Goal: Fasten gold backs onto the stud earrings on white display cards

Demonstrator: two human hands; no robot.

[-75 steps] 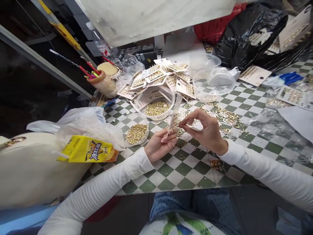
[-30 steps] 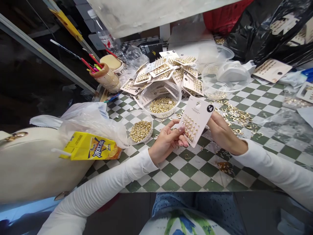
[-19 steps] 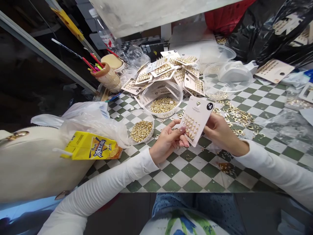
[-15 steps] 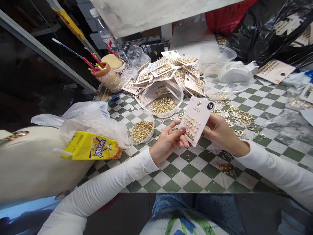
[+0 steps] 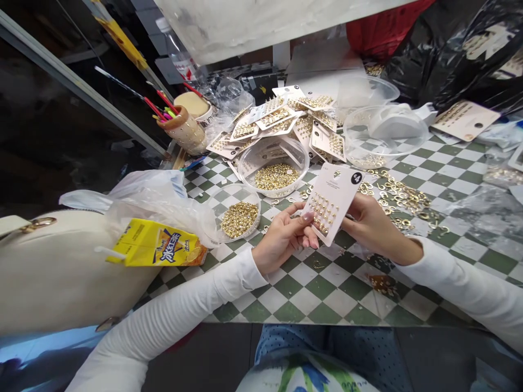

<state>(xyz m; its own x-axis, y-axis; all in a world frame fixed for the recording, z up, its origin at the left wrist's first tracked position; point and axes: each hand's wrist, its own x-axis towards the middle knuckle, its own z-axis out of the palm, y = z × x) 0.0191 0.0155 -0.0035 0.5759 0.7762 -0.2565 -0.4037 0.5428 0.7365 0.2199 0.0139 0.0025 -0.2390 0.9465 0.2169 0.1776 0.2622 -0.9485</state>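
An earring card (image 5: 333, 190), pale pink with rows of small gold studs and a black round "4" mark, is held up over the table, tilted. My left hand (image 5: 281, 237) pinches its lower left edge, thumb on the front. Behind its right edge is my right hand (image 5: 371, 223), closed on the card with its fingertips partly hidden. Just beyond stands a clear round tub (image 5: 304, 169) holding gold bits (image 5: 275, 177). A shallow clear dish (image 5: 258, 215) with more small gold pieces (image 5: 239, 219) sits to the left.
Behind the tub lies a heap of filled earring cards (image 5: 273, 117). Loose gold hooks (image 5: 402, 196) are scattered on the checkered tabletop (image 5: 261, 302) at right. A yellow drink carton (image 5: 159, 245), a cream bag (image 5: 53, 272) and a pen cup (image 5: 186, 130) stand at left.
The whole view has shifted slightly, so everything sits a little further right. Both hands keep the same hold on the earring card.
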